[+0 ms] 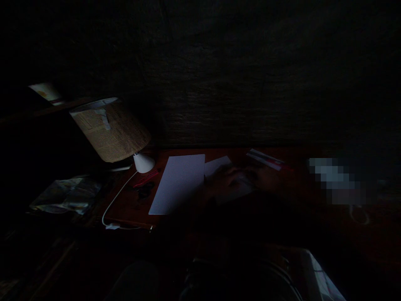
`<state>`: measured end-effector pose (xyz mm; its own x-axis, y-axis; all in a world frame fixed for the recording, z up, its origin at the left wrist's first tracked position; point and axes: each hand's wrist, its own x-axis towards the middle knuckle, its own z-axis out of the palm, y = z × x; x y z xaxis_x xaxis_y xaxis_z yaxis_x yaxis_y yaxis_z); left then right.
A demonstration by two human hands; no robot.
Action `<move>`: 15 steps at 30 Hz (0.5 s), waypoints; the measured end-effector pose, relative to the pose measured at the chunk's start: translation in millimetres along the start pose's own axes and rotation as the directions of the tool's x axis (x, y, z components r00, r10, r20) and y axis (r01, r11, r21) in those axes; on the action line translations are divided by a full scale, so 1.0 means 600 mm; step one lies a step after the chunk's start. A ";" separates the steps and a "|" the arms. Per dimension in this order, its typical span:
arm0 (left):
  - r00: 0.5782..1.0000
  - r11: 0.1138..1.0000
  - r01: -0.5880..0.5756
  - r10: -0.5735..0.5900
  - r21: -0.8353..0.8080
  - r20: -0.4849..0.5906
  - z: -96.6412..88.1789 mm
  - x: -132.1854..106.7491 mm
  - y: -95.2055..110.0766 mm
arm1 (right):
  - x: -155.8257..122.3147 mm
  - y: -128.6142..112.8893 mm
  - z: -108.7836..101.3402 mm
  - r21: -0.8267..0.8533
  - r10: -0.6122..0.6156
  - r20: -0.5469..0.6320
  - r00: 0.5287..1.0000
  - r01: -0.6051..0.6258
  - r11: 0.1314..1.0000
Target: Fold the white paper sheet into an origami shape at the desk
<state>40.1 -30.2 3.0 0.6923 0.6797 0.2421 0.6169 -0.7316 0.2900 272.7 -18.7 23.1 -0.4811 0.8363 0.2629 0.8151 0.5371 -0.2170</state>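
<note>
The scene is very dark, and both hands show only as dim, blurred shapes. My left hand is over a white sheet of paper on the reddish-brown desk. Close by on the right, my right hand is at the same sheet's right side. Their fingers are lost in shadow, so whether either grips the paper is unclear. Left of my hands lies another white sheet of paper, flat. Just beyond my right hand is a flat white and red packet.
A table lamp with a tan shade and white base stands at the desk's left, its white cord hanging over the edge. Near its base are a red strip-like object and a dark item. A pixelated patch covers something at right.
</note>
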 end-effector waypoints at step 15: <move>1.000 0.999 0.018 -0.018 -0.050 0.009 -0.007 -0.001 -0.002 | 0.001 -0.006 -0.006 0.050 -0.001 0.026 1.000 -0.001 0.999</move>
<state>37.3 -29.2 6.7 0.6848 0.6920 0.2283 0.6098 -0.7157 0.3404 270.7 -20.4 27.3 -0.4897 0.8386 0.2386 0.7983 0.5413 -0.2641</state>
